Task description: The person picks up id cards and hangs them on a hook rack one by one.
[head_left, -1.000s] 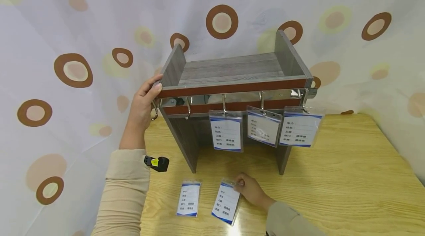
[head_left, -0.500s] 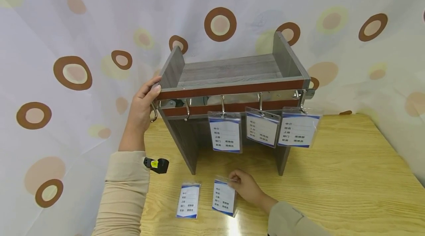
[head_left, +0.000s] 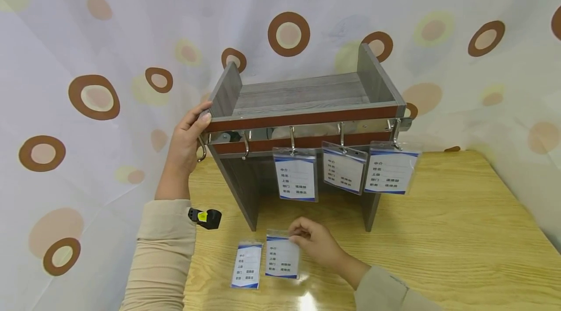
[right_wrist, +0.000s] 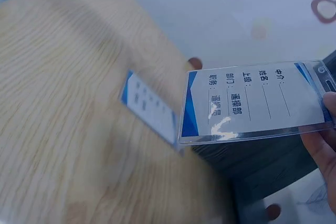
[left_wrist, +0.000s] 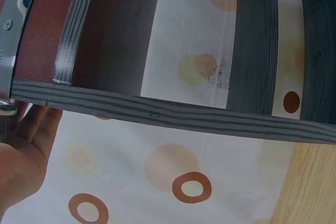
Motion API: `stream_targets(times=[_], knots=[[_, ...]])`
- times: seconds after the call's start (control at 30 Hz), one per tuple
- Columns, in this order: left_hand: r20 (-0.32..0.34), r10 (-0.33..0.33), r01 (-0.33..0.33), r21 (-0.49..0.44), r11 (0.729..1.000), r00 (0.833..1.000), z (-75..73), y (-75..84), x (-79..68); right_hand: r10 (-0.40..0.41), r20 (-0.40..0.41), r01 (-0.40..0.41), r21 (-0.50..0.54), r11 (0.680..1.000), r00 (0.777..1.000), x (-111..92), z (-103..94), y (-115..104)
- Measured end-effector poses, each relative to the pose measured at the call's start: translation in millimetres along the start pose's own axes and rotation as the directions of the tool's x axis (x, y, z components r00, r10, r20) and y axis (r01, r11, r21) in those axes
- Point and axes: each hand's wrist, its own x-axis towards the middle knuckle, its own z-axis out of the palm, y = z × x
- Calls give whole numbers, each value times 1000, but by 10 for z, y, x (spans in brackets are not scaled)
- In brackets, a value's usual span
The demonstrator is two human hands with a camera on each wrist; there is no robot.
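Note:
My left hand (head_left: 186, 143) grips the left upper edge of a grey wood-grain shelf (head_left: 302, 92), its thumb at the front corner. In the left wrist view, its fingers (left_wrist: 39, 124) reach behind the shelf's side panel. With the right hand (head_left: 322, 247) I pinch a clear-sleeved name badge (head_left: 282, 258) by its top corner. The right wrist view has this badge (right_wrist: 252, 103) raised off the table, its slotted end at the fingers. A second badge (head_left: 246, 266) lies flat on the table, left of the held one. Three badges hang from hooks: one (head_left: 297, 177), another (head_left: 344, 171) and a rightmost one (head_left: 390, 171).
A metal hook rail (head_left: 364, 127) runs across the shelf's front. Two hooks at its left, a hook (head_left: 246, 145) and the end hook (head_left: 201, 150), carry nothing. The wooden table (head_left: 447, 233) extends to the right. Behind hangs a white dotted cloth (head_left: 184, 4).
The right hand has moved left and slightly up with the pinched badge, which has turned from slanted to nearly straight, close beside the badge on the table. My left hand keeps its grip.

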Motion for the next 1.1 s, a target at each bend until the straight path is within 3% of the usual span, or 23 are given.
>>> stream_targets(times=[0.13, 0.3, 0.57, 0.83, 1.1], knots=[[-5, -8, 8, 3, 1000, 1000, 6, 8, -7, -111, 0, 111, -8, 994, 994, -3, -16, -175], [-11, -16, 16, 4, 1000, 1000, 5, 5, -10, -249, -3, 249, -9, 968, 968, 35, -30, -326], [-7, -14, 14, 1, 1000, 1000, 14, 5, -8, -363, -32, 363, -20, 932, 931, 105, -87, -558], [-4, -20, 20, -1, 1000, 1000, 14, 8, -7, -302, -31, 300, -39, 953, 953, 221, -167, -794], [5, -22, 22, -5, 1000, 1000, 4, 25, -8, -336, -64, 333, -51, 941, 940, 358, -200, -969]])
